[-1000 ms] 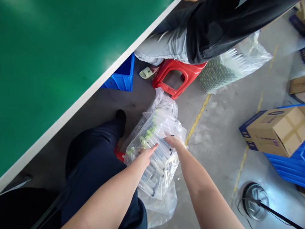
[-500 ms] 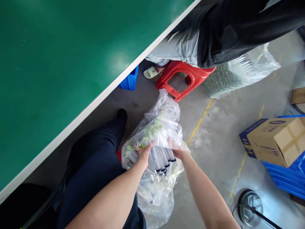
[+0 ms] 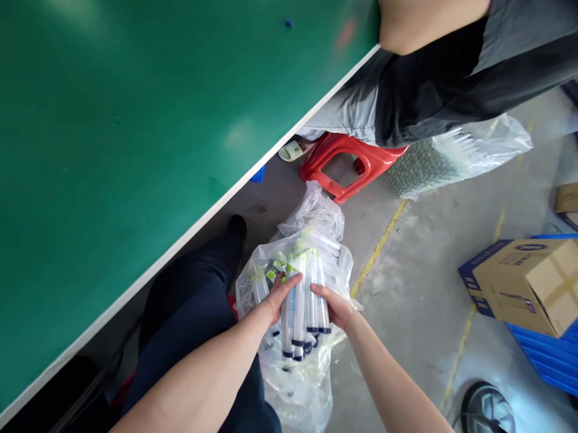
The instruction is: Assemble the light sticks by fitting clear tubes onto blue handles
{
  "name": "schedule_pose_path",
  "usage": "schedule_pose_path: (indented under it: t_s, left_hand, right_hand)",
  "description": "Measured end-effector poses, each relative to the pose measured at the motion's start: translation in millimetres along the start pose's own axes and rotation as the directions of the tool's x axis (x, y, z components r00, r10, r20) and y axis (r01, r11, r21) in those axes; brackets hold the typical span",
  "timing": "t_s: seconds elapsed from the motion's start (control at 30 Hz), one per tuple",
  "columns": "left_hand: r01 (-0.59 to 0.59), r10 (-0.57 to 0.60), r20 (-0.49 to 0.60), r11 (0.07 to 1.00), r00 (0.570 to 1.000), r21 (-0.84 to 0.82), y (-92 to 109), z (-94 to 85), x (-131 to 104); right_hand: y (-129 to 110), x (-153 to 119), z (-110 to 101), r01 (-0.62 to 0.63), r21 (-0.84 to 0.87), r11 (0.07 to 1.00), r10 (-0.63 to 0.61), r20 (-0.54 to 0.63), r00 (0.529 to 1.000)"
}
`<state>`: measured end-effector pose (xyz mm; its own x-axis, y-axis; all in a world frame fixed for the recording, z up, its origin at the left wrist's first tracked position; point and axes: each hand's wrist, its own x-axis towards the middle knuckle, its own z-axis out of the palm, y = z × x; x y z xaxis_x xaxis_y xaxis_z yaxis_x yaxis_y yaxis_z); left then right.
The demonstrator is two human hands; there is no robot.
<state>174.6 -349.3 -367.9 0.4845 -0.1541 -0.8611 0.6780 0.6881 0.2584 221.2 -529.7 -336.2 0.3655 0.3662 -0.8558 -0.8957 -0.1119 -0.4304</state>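
Note:
Between my two hands sits a bundle of clear plastic tubes (image 3: pixel 307 302) with dark ends toward me and yellow-green ends away. My left hand (image 3: pixel 281 295) grips the bundle's left side, thumb on top. On the right side my right hand (image 3: pixel 334 303) presses against the same tubes, fingers partly hidden behind them. Under and around the bundle lies an open clear plastic bag (image 3: pixel 294 403), with more tubes showing inside at its far left part.
A green table (image 3: pixel 130 141) with a white edge fills the upper left. Beyond the bag stands a red stool (image 3: pixel 326 170) beside a co-worker's leg (image 3: pixel 426 88). Another filled clear bag (image 3: pixel 423 164), a cardboard box (image 3: pixel 528 285) and a round metal base (image 3: pixel 488 416) are to the right.
The tubes were under the bag's film with my hands inside; now they show uncovered between my hands. A co-worker's arm has appeared at the table's edge, and the view has shifted slightly.

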Motion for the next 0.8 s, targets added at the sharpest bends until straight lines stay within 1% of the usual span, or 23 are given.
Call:
schedule_pose_path:
  t_s: [0.13, 0.23, 0.4, 0.5, 0.57, 0.63, 0.7, 0.8]
  left_hand:
    - [0.003, 0.003, 0.127, 0.999, 0.992, -0.051, 6.0, 10.5, -19.1]
    - [-0.023, 0.04, 0.2, 0.996, 0.979, -0.09, 16.5, 11.6, -34.7]
    - [-0.107, 0.143, 0.288, 0.985, 0.947, -0.137, 38.0, -1.1, -65.0]
    - [-0.148, 0.196, 0.351, 0.976, 0.916, -0.158, 49.8, -10.0, -86.6]
    - [-0.167, 0.217, 0.383, 0.973, 0.898, -0.161, 58.2, -12.0, -101.1]
    - [-0.193, 0.242, 0.404, 0.969, 0.882, -0.157, 67.7, -9.4, -114.4]
    - [-0.227, 0.273, 0.432, 0.961, 0.86, -0.156, 77.9, -2.7, -126.0]
    - [-0.283, 0.335, 0.482, 0.942, 0.809, -0.178, 92.9, 9.5, -140.8]
  right_hand:
    - [-14.2, -30.8, 13.1, 0.111, 0.008, 0.994, -0.111, 0.011, 0.994]
    - [-26.1, -43.4, 26.5, 0.169, -0.014, 0.986, -0.169, 0.018, 0.986]
    - [-35.2, -55.9, 59.6, 0.287, -0.037, 0.957, -0.286, 0.031, 0.958]
    - [-38.1, -69.9, 82.4, 0.363, -0.043, 0.931, -0.36, 0.064, 0.931]
    - [-42.1, -81.9, 95.5, 0.4, -0.049, 0.915, -0.395, 0.089, 0.914]
    - [-49.3, -94.1, 105.6, 0.433, -0.058, 0.899, -0.426, 0.101, 0.899]
    - [-59.7, -105.6, 112.9, 0.47, -0.07, 0.88, -0.461, 0.11, 0.88]
    - [-77.3, -120.8, 121.9, 0.522, -0.088, 0.849, -0.51, 0.124, 0.851]
